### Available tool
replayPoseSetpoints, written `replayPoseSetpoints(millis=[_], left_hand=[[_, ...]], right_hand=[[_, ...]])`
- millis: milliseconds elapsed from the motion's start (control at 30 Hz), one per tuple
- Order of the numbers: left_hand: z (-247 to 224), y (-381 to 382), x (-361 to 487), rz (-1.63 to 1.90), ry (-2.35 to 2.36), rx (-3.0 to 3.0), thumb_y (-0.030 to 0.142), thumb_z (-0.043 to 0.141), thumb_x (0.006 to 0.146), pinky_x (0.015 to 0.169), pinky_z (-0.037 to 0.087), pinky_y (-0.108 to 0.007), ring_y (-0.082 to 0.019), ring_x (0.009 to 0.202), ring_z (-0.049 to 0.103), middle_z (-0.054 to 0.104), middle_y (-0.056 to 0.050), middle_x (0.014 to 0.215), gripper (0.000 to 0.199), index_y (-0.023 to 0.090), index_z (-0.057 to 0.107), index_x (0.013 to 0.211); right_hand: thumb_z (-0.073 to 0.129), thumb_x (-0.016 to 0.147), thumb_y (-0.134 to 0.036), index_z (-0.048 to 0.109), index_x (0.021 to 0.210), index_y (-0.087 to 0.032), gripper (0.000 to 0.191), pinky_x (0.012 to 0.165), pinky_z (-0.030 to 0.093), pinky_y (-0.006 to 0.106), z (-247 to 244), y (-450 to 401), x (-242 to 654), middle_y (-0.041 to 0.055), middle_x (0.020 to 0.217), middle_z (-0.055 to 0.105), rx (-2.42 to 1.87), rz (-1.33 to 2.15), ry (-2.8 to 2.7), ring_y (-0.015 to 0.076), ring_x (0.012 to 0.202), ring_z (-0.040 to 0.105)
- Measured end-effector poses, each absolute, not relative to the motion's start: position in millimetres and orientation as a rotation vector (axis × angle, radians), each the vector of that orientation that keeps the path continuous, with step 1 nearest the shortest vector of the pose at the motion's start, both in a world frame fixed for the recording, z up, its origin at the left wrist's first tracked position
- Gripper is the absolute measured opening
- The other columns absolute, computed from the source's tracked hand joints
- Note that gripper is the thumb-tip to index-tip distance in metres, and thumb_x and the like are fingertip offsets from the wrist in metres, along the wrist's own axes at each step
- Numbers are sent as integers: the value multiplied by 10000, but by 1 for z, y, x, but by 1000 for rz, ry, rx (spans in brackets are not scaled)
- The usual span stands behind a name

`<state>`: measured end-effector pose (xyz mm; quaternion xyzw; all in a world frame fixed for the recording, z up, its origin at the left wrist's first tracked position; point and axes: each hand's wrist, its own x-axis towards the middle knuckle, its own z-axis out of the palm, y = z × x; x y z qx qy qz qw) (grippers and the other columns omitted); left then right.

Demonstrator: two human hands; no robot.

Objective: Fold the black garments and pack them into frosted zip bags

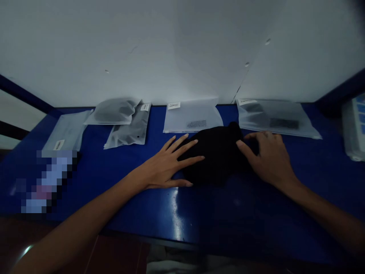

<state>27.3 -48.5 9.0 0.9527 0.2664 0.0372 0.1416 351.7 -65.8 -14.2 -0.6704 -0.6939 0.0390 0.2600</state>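
Note:
A bunched black cloth, perhaps a garment, lies on the blue table near the middle. My left hand rests on its left side, fingers spread and palm down, with the fingertips on the cloth. My right hand is curled over its right end, with the thumb on top and the fingers gathering the fabric. The cloth's folds are hard to make out in the dark fabric.
Several frosted plastic zip bags with white labels lie along the back of the table against a white wall. A pixelated object lies at the left, and a white box stands at the right edge.

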Motion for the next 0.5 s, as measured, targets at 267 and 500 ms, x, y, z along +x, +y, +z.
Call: replayPoseSetpoints(millis=[267,500], left_hand=[[5,-53,29,133,786,2803,727,463,973,1231,126,-739,-445,1591,71,132,-113,1732,778,347,290,1630],[2,-53,32,324,825,2838,659,516,988,1233,194,-717,-444,1590,90,7,-166,1733,859,309,125,1668]], right_hand=[[598,895,-639,548,941,-234,411,614,483,402,-9,-86,322,51,824,610,-1633,294,-1929,243,713,588],[665,893,-230,600,1128,-221,244,606,537,329,-1,-93,318,59,966,650,-1374,58,-1937,210,786,663]])
